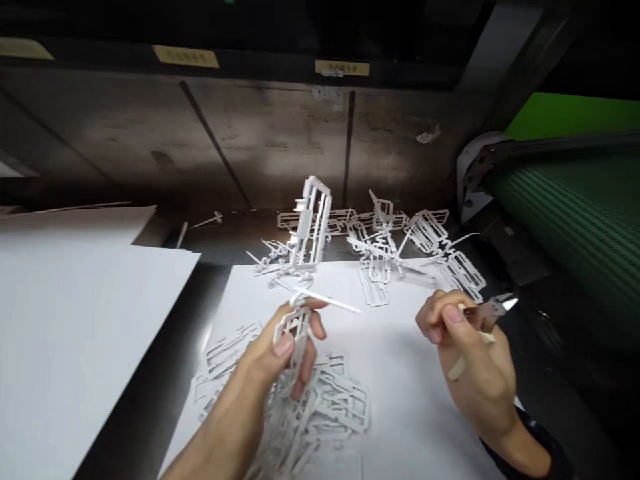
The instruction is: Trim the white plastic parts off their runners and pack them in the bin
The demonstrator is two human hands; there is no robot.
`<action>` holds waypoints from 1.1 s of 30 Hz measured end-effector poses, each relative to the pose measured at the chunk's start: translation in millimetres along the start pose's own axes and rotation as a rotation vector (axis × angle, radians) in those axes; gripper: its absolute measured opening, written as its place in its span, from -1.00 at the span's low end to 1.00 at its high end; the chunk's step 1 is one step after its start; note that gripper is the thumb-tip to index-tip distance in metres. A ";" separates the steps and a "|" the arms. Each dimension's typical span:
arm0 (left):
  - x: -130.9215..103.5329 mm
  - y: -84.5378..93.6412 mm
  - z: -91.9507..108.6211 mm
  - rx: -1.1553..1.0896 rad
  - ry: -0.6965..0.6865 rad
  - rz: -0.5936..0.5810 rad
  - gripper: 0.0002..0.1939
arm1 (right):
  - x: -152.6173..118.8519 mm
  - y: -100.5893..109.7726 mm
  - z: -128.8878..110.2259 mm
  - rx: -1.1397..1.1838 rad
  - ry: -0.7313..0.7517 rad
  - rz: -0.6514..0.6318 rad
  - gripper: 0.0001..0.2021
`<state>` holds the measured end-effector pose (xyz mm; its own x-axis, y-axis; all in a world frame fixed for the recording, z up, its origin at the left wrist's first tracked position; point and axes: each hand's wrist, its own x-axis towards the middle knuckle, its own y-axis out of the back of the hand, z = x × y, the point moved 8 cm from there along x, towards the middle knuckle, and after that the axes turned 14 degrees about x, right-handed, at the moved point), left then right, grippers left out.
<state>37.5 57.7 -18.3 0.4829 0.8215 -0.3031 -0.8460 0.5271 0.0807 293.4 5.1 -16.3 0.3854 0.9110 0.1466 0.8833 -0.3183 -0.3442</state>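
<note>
My left hand [285, 347] pinches a white plastic molded part [313, 223] by its lower frame. Its upper frame stands upright above my fingers, and a thin sprue [333, 301] sticks out to the right. To the right, my right hand [470, 360] is closed around a pair of side cutters [495, 307], their metal jaws pointing right and away from the part. Beneath my left hand lies a heap of loose white frames [345, 400]. Farther back, more white parts still on sprues [380, 247] lie scattered.
White sheets [75, 333] are stacked at left; another sheet [400, 413] lies under the parts. A metal wall [280, 147] closes off the back. On the right runs a green conveyor belt [570, 193] with a metal end bracket [473, 173]. Labelled ledge [260, 63] overhead.
</note>
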 end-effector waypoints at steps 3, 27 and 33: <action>2.1 -9.5 3.5 -0.438 0.044 -0.107 -0.53 | -3.5 -0.9 6.1 -0.035 -0.055 -0.039 -0.69; -5.0 -33.0 -6.0 -0.253 0.169 -0.370 -0.34 | -9.3 2.5 20.8 -0.066 -0.114 -0.029 -0.80; -15.8 -47.6 -16.3 -0.154 0.350 -0.580 -0.19 | -9.3 -5.5 10.9 -0.032 -0.046 -0.073 -0.66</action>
<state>66.5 16.2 -32.8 0.7871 0.2845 -0.5473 -0.5084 0.8016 -0.3145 282.0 1.2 -25.8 0.3077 0.9429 0.1276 0.9171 -0.2582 -0.3038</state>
